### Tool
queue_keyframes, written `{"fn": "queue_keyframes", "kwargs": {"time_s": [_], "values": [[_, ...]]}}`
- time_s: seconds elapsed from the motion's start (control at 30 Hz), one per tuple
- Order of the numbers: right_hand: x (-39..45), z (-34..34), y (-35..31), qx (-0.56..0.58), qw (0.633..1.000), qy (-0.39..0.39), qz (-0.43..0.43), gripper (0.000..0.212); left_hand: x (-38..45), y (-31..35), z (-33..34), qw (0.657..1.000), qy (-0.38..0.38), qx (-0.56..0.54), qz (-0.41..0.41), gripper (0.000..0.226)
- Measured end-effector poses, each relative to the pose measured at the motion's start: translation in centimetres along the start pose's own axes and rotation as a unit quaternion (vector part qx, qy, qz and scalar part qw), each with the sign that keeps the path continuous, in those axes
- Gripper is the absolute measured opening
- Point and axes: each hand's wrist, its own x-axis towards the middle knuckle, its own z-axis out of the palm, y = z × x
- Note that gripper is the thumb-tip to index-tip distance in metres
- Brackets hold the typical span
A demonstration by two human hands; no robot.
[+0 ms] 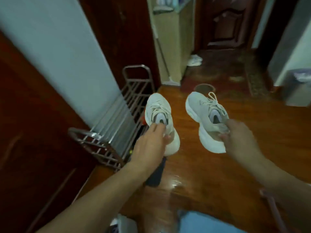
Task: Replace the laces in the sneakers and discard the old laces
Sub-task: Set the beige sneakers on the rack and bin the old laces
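– How far along?
– Barely begun, I judge. Both sneakers are still laced: left hand [151, 142] fingers grip the left sneaker [159, 118] heel, right hand [239, 135] pinches the right sneaker [207, 118], both above the floor [252, 148].

Head cam – fwd and down, near both hands [151, 145]

Whole view motion-blurred. Left hand [149, 142] covers the left sneaker's [158, 115] heel collar; fingertips tucked inside, unseen. Right hand [240, 137] hides the right sneaker's [200, 106] heel. Dark item [155, 174] under left wrist, unidentifiable. Metal rack [117, 118]: contents mostly hidden. Pale heap [194, 60] on far floor too blurred. Blue fabric [207, 222] cut by bottom edge.
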Motion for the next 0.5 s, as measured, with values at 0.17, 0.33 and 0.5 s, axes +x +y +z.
{"fn": "queue_keyframes", "kwargs": {"time_s": [0.17, 0.33, 0.5], "values": [[3.4, 7.2, -16.0, -0.003, 0.991, -0.021, -0.129, 0.032, 0.4, -11.8, -6.3, 0.996, 0.063, 0.039, -0.057, 0.026], [7.4, 13.2, -26.0, -0.037, 0.980, -0.031, -0.193, 0.028, 5.0, -19.4, -8.5, 0.992, 0.084, 0.076, -0.050, 0.014], [12.1, 18.4, -30.8, -0.043, 0.972, -0.074, -0.217, 0.029, 9.5, -23.4, -6.5, 0.984, 0.102, 0.146, -0.021, 0.005]]}}
